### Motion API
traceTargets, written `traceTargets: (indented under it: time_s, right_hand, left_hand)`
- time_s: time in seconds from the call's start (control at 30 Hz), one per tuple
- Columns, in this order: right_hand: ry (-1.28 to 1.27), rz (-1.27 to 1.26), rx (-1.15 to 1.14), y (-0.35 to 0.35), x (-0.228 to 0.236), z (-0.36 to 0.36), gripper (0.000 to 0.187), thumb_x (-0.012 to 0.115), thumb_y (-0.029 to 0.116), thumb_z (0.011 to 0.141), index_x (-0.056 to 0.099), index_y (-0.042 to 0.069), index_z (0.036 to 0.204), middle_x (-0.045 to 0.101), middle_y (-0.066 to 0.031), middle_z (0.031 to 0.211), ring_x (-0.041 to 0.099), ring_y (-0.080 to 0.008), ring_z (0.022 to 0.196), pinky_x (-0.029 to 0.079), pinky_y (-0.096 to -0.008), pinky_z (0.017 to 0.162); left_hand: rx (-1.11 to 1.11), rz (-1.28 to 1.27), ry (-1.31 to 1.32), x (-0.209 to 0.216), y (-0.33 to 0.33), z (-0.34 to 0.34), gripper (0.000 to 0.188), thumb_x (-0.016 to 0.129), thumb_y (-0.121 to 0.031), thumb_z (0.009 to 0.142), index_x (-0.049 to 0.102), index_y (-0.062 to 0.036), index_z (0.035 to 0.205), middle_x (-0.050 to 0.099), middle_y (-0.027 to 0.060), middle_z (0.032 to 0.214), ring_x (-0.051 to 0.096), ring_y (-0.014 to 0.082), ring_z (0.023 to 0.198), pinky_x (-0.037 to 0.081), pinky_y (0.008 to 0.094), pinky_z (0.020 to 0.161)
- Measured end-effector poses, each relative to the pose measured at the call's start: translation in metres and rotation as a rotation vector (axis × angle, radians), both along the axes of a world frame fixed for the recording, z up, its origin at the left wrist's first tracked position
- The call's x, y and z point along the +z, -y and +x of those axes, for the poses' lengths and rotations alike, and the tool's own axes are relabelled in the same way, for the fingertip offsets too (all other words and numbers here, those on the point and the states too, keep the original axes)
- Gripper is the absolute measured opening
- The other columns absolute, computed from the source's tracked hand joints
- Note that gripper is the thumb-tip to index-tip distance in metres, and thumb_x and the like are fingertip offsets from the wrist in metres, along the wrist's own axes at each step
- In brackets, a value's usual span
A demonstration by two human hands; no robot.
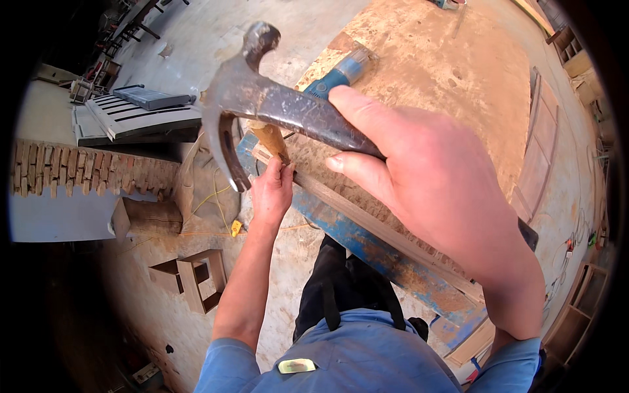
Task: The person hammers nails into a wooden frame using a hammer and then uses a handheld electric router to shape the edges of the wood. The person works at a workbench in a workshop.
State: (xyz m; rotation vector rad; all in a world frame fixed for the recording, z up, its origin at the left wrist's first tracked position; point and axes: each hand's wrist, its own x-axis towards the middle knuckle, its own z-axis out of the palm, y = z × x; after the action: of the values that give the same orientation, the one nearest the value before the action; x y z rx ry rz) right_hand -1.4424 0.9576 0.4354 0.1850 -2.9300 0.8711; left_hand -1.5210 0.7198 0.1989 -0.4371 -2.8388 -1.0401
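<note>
Close to the camera, my right hand (436, 177) is closed round the dark handle of a claw hammer (288, 108), its thumb along the shaft. The hammer is raised, with its worn metal head to the left and the claw pointing down. Below it, my left hand (272, 193) pinches a wooden-handled tool (270, 141) standing at the left end of a long wooden strip (377, 216). The hammer partly covers that tool, and its lower end is hidden by my fingers. The strip lies along the near edge of a worn blue workbench (367, 239).
A blue power tool (334, 75) rests on the sawdust-covered board (445, 72) beyond the hammer. Small wooden frames (203, 278) stand on the floor at left, near a yellow tape-like item (236, 228) and cords. A brick-edged ledge (92, 167) is farther left; wooden panels (537, 144) stand right.
</note>
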Motion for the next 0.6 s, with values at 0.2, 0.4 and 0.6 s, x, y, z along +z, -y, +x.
traceTargets:
  time_s: [0.2, 0.4, 0.6]
  right_hand:
    - [0.114, 0.011, -0.011, -0.003, -0.014, 0.002, 0.041, 0.072, 0.021, 0.089, 0.060, 0.005, 0.126, 0.065, -0.0202, 0.085, 0.064, -0.0399, 0.077, 0.049, -0.0465, 0.069]
    - [0.149, -0.284, -0.186, -0.028, -0.027, 0.036, 0.041, 0.069, 0.024, 0.091, 0.059, 0.005, 0.126, 0.066, -0.0197, 0.084, 0.066, -0.0362, 0.080, 0.051, -0.0432, 0.071]
    - [0.205, -0.515, -0.727, -0.047, -0.080, 0.153, 0.047, 0.067, 0.000, 0.084, 0.059, 0.001, 0.131, 0.058, -0.0040, 0.084, 0.055, -0.0134, 0.074, 0.046, -0.0284, 0.070]
  left_hand:
    - [-0.032, 0.029, -0.034, -0.008, -0.001, -0.004, 0.017, 0.068, -0.018, 0.093, 0.054, -0.0101, 0.096, 0.067, 0.0191, 0.077, 0.065, 0.0448, 0.073, 0.049, 0.0518, 0.059]
    - [-0.071, 0.065, 0.058, -0.004, 0.015, -0.019, 0.012, 0.069, -0.014, 0.094, 0.065, -0.0085, 0.103, 0.073, 0.0139, 0.087, 0.072, 0.0301, 0.078, 0.056, 0.0381, 0.070]
    - [-0.083, 0.816, 0.278, 0.015, -0.006, -0.046, 0.011, 0.063, -0.011, 0.101, 0.063, -0.0039, 0.109, 0.075, 0.0095, 0.105, 0.066, 0.0121, 0.094, 0.053, 0.0292, 0.083]
